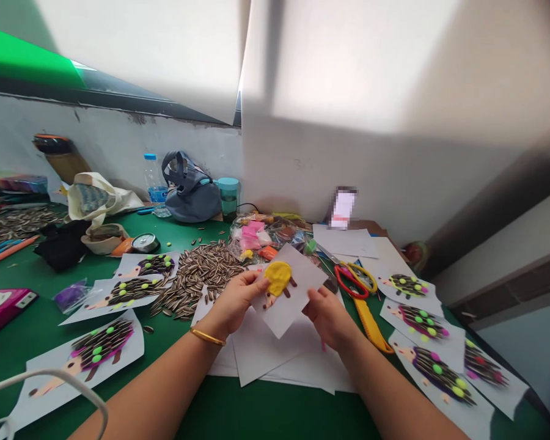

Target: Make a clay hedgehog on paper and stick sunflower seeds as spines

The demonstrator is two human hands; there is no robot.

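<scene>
Head view: card point(301, 297) pinched by left hand point(234, 300), right hand point(332, 316) at opposite edge.

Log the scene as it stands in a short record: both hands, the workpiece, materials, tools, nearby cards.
Left hand: pinches the hedgehog card, thumb by the yellow clay
Right hand: at the card's right edge; grip unclear
Workpiece: white hedgehog card, tilted, above loose paper sheets; no seeds visible on its clay
Materials: sunflower seeds heaped beyond the left hand
Tools: scissors with red and yellow handles, right of the card
Seed-covered cards: three on the left, four on the right
</scene>
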